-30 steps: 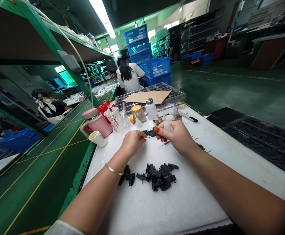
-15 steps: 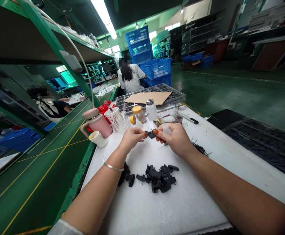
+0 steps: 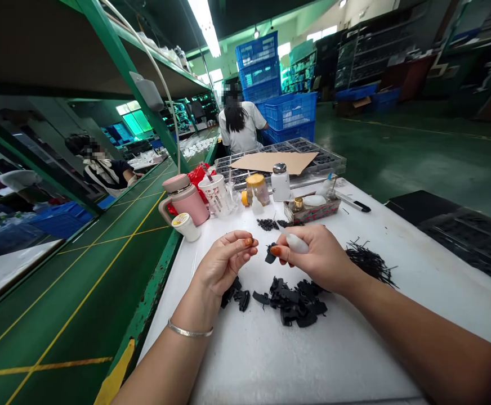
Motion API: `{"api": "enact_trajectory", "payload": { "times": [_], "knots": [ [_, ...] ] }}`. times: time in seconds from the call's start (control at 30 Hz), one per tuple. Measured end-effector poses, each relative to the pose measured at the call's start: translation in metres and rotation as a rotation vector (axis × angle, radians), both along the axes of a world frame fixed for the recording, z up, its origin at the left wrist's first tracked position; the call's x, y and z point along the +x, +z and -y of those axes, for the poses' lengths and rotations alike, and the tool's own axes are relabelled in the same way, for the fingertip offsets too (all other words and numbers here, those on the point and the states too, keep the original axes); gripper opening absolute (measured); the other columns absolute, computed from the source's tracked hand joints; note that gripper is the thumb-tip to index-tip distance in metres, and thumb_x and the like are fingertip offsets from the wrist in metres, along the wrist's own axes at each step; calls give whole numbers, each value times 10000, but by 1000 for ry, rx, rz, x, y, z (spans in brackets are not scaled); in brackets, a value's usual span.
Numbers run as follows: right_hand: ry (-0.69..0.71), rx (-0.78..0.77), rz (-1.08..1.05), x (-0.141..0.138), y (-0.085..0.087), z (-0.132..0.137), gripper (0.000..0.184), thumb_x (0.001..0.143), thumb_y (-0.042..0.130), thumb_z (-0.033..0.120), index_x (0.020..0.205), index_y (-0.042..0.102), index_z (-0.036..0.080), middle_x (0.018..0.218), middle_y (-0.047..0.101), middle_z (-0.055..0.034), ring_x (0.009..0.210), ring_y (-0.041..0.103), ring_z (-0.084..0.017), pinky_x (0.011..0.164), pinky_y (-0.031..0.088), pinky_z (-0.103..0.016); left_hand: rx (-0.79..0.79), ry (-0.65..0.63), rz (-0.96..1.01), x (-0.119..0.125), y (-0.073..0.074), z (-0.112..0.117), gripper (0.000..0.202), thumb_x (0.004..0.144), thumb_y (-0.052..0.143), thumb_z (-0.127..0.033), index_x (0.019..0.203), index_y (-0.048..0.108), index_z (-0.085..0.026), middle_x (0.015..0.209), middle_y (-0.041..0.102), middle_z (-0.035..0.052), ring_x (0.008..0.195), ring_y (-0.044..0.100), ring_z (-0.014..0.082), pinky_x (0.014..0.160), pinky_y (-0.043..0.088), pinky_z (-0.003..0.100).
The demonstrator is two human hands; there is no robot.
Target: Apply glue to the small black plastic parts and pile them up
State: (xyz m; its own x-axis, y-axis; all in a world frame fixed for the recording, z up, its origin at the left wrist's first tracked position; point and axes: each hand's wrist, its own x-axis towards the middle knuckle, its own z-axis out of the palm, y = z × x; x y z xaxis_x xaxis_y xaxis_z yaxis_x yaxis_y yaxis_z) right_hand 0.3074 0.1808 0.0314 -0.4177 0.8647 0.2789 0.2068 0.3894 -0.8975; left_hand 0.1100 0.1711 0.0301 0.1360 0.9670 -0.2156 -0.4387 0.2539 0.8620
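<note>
My right hand is closed around a small white squeeze bottle with a thin pointed tip. Its thumb and finger also pinch a curved black plastic part. Just left of that part, my left hand has thumb and fingertips pressed together; anything between them is too small to name. Below the hands lies a pile of black plastic parts, with a smaller cluster partly behind my left wrist. Tiny black pieces are heaped beyond the hands. Thin black strips lie beside my right forearm.
Along the back stand a pink mug, a patterned cup, a yellow-lidded jar, a white pump bottle and a small box. Cardboard covers trays behind. A conveyor runs left; two people sit farther off.
Both hands have drawn back toward me from the heap of tiny pieces, and my left hand has moved apart from the black part. The view has turned slightly left.
</note>
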Motion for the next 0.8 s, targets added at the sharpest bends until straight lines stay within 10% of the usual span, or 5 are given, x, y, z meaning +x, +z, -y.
{"api": "enact_trajectory", "payload": {
  "times": [0.8],
  "knots": [
    [90, -90, -42, -6, 0, 9, 328, 763, 690, 435, 623, 622, 146, 550, 577, -7, 495, 475, -104, 465, 349, -223, 49, -120, 41, -2, -16, 13, 181, 674, 778, -141, 780, 633, -165, 760, 666, -1, 627, 614, 73, 581, 522, 162]
  ]
}}
